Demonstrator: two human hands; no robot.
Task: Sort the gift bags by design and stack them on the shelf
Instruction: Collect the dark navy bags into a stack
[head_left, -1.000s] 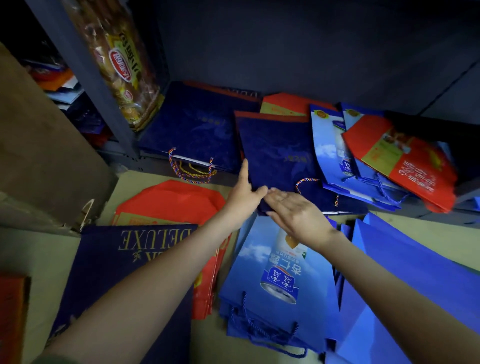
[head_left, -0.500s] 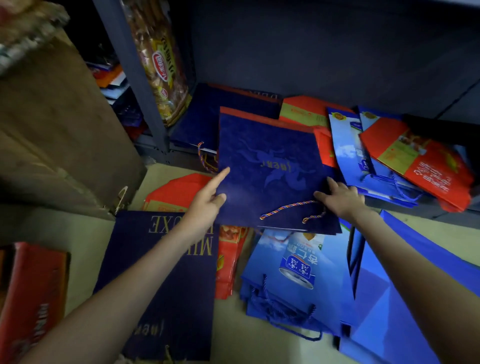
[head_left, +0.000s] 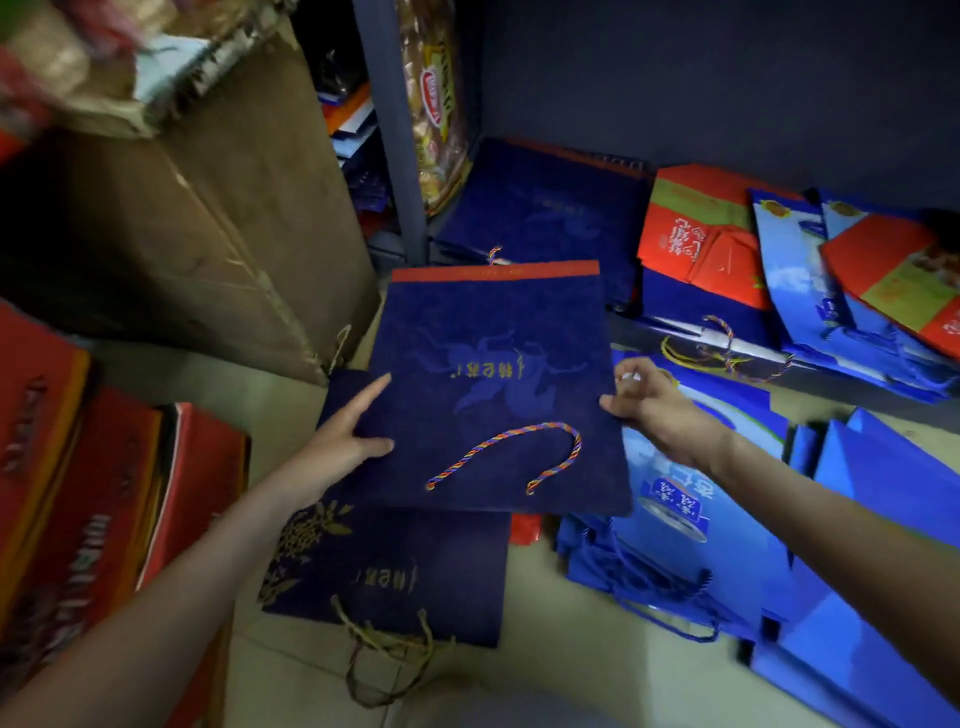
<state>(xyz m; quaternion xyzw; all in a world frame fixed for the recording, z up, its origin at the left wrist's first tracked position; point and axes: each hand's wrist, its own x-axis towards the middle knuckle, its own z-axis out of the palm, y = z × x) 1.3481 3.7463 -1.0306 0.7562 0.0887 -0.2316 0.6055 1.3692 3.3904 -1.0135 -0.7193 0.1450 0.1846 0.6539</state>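
While the navy gift bag (head_left: 493, 364) was held flat above the floor, before the shelf (head_left: 392, 156), the left hand (head_left: 337, 447) and right hand (head_left: 657, 405) each pinched a side edge. Judged light, stiff and easily creased; the side edges are sounder holds than the rope handle (head_left: 504, 452).

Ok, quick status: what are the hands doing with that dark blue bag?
Left hand holds navy bag at left edge, right hand pinches right edge. Held above floor piles. Way to shelf looks open.

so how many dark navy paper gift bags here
4: held navy bag between left hand and right hand; gold-handled navy bag beneath it; on shelf, left navy bag and right navy bag under red paper bag. Stacks may hide more.
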